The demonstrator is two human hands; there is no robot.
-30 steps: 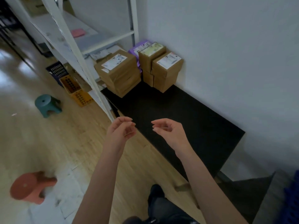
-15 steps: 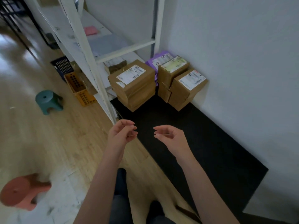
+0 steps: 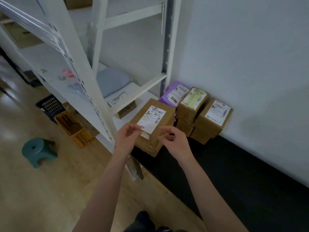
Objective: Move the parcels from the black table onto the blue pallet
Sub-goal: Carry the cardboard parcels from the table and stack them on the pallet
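Note:
Several parcels stand at the far end of the black table (image 3: 234, 166), against the wall. Nearest is a stack of brown boxes (image 3: 160, 121) with a white label on top. Behind it lies a purple bag parcel (image 3: 168, 96). To the right stand a box with a greenish label (image 3: 192, 104) and a box with a white label (image 3: 212, 121). My left hand (image 3: 127, 139) and my right hand (image 3: 175, 139) hover in front of the nearest stack, fingers curled and apart, holding nothing. The blue pallet is out of view.
A white metal shelf rack (image 3: 93, 77) stands left of the table, holding a grey pouch and small boxes. On the wooden floor are an orange crate (image 3: 75, 129), a dark blue crate (image 3: 50, 106) and a green stool (image 3: 39, 151). The white wall runs along the right.
I have walked closer to the parcels and the view has tilted up. Both hands have come forward to the nearest stack, still empty.

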